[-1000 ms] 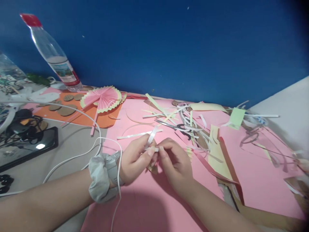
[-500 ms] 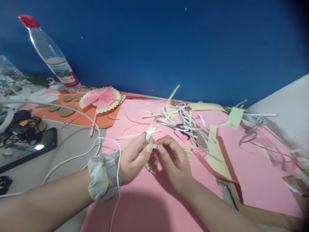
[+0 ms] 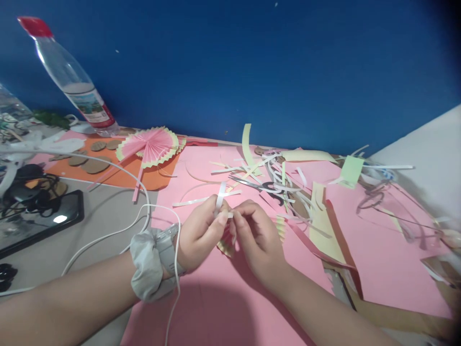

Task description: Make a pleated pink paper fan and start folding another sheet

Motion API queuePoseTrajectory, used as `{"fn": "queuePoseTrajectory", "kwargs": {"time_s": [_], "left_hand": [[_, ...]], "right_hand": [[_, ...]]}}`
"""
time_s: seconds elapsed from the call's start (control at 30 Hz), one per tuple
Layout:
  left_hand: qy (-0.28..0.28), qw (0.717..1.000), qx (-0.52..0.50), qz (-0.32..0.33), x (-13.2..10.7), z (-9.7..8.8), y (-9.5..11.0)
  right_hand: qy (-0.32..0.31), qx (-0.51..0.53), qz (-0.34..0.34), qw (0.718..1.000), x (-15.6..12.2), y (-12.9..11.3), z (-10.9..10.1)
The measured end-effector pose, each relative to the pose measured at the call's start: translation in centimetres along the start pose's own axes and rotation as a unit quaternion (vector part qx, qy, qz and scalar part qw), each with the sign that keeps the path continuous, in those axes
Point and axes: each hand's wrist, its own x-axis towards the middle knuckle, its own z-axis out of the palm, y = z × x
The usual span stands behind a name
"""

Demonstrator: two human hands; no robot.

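We pinch 1 thin white paper strip [image 3: 220,194] between our left hand [image 3: 200,235] and right hand [image 3: 254,235]. It rises upright above both sets of closed fingertips, over the small pleated pink-and-yellow paper fan piece [image 3: 226,242].

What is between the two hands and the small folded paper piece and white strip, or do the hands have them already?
Nothing visible stands between them. The left hand and the right hand meet over the pink sheet, both pinching the white strip and the small folded paper piece. The scissors and loose scraps lie farther back, apart from the hands.
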Motion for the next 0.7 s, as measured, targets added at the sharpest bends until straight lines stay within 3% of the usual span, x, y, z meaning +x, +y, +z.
{"fn": "queuePoseTrajectory", "kwargs": {"time_s": [0.27, 0.7], "left_hand": [[0.006, 0.999, 0.032, 0.008, -0.07, 0.04, 0.21], [0.029, 0.999, 0.023, 0.012, 0.12, 0.11, 0.22]], "right_hand": [[-0.012, 0.094, 0.042, 0.995, -0.21, 0.15, 0.36], [0.017, 0.011, -0.003, 1.000, -0.05, 0.15, 0.21]]}}
